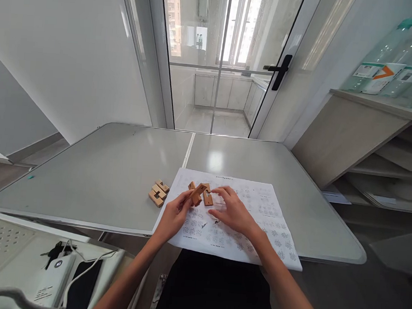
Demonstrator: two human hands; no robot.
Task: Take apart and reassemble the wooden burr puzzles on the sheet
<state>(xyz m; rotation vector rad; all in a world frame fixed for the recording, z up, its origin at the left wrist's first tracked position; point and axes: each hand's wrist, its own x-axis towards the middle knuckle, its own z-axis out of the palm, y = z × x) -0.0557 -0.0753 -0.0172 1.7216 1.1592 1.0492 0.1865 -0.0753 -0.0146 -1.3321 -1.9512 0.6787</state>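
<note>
My left hand (177, 216) is closed on a brown notched wooden puzzle piece (198, 192), lifted at a tilt over a printed sheet (258, 211). Just right of it, my right hand (232, 209) is open, thumb and fingers apart, with its fingertips close to another notched wooden piece (208, 196) on the paper. Whether those fingertips touch that piece I cannot tell. Behind the held piece, part of one more wooden block (191, 185) shows. Left of the sheet, several lighter wooden pieces (158, 192) lie grouped on the grey table (118, 176).
A white cart (2, 252) at the lower left carries a power bank (55, 278), a dark phone (83, 285), keys (55, 253) and a cable. On the right, plastic bottles (383, 73) top a shelf unit (336, 136). A glass door (196, 92) stands behind the table.
</note>
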